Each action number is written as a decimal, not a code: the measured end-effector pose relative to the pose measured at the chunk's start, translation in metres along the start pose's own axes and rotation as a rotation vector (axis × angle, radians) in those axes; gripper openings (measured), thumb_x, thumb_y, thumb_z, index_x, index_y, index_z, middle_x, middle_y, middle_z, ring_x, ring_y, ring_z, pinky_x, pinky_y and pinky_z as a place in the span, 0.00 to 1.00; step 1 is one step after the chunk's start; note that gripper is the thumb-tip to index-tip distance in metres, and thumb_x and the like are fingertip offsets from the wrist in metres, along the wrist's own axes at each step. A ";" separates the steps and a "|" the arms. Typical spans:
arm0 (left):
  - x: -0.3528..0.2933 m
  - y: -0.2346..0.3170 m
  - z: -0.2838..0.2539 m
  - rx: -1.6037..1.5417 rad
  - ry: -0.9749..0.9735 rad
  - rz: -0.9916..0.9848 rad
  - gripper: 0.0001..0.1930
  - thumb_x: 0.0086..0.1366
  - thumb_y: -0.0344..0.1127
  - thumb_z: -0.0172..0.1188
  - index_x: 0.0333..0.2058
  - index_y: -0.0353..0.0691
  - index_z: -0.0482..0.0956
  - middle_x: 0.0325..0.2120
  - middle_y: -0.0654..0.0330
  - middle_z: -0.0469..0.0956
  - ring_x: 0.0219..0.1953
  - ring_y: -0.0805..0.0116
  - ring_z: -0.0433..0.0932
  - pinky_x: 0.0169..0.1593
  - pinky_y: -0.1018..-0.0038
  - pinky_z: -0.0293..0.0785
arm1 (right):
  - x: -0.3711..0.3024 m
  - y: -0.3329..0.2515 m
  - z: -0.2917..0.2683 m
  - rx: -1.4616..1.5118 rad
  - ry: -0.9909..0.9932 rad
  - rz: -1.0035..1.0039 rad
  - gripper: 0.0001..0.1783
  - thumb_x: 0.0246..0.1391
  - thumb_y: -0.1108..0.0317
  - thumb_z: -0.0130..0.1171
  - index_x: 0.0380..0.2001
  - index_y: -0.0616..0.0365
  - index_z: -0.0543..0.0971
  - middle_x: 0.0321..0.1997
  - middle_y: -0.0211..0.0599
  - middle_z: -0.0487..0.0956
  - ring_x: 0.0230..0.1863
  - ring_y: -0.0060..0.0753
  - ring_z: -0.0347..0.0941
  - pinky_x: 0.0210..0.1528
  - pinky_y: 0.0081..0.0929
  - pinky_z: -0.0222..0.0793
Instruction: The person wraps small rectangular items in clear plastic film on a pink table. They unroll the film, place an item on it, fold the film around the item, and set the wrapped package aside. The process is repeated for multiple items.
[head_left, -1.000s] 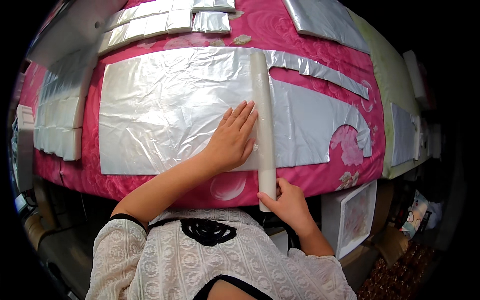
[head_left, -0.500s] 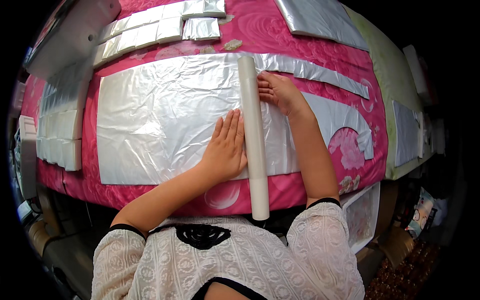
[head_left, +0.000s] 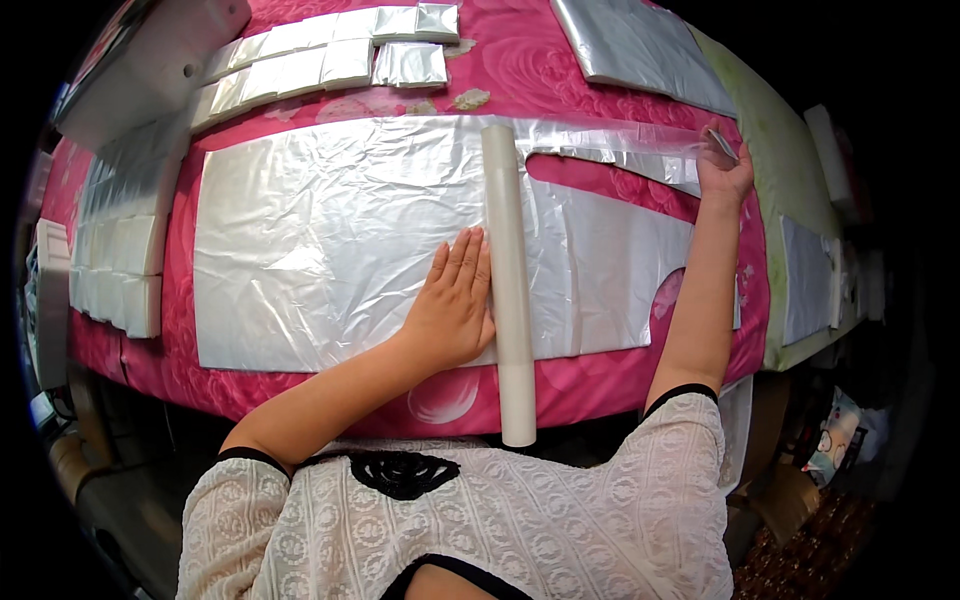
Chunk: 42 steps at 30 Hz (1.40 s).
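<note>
A large sheet of thin, shiny plastic film (head_left: 320, 240) lies spread on the table, with narrow strap-like ends cut at its right side. Across it, running from far to near, rests a long pale tube (head_left: 510, 290) whose near end sticks out past the table edge. My left hand (head_left: 452, 300) lies flat on the film, fingers stretched, just left of the tube and beside it. Out at the far right, my right hand (head_left: 725, 168) is closed on the end of a film strap (head_left: 640, 140), which is drawn out taut and partly lifted.
Rows of small folded plastic packets (head_left: 280, 75) line the far left, and more stacked packets (head_left: 120, 265) stand at the left. A white box (head_left: 150, 75) sits behind them. A folded stack of film (head_left: 640, 50) lies at the far right on the pink floral tablecloth (head_left: 500, 75).
My right hand has gone from beside the tube to the far right and taken hold of the upper strap, pulling its film out straight. My left hand and the tube have hardly moved.
</note>
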<state>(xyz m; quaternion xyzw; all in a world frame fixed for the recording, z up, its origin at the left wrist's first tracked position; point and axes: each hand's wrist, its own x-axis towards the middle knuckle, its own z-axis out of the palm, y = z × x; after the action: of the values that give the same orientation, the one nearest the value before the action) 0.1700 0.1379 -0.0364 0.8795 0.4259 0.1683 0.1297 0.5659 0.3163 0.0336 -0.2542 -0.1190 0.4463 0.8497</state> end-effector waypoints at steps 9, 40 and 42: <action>0.000 -0.002 0.002 -0.011 0.009 0.005 0.37 0.53 0.37 0.43 0.59 0.20 0.49 0.61 0.35 0.48 0.66 0.43 0.44 0.67 0.55 0.36 | -0.068 0.054 0.054 -0.318 -0.479 0.125 0.44 0.42 0.60 0.70 0.55 0.68 0.57 0.56 0.54 0.64 0.57 0.49 0.63 0.63 0.44 0.56; -0.003 0.000 0.008 0.046 0.036 -0.021 0.39 0.55 0.46 0.46 0.58 0.19 0.53 0.62 0.34 0.44 0.67 0.43 0.39 0.66 0.53 0.36 | -0.265 0.059 0.010 -1.562 -1.457 -0.385 0.27 0.51 0.57 0.56 0.52 0.60 0.71 0.58 0.47 0.68 0.57 0.50 0.65 0.57 0.38 0.61; -0.005 0.000 -0.001 -0.002 0.008 -0.081 0.40 0.55 0.47 0.46 0.58 0.19 0.51 0.63 0.35 0.43 0.67 0.43 0.38 0.66 0.53 0.35 | -0.264 0.059 0.002 -1.631 -1.559 -0.318 0.34 0.53 0.47 0.51 0.58 0.57 0.66 0.64 0.47 0.60 0.64 0.51 0.56 0.63 0.41 0.52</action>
<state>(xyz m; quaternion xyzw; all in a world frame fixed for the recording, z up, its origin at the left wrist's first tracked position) 0.1666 0.1339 -0.0368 0.8608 0.4614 0.1669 0.1352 0.3727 0.1288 0.0105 -0.3661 -0.9004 0.1596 0.1727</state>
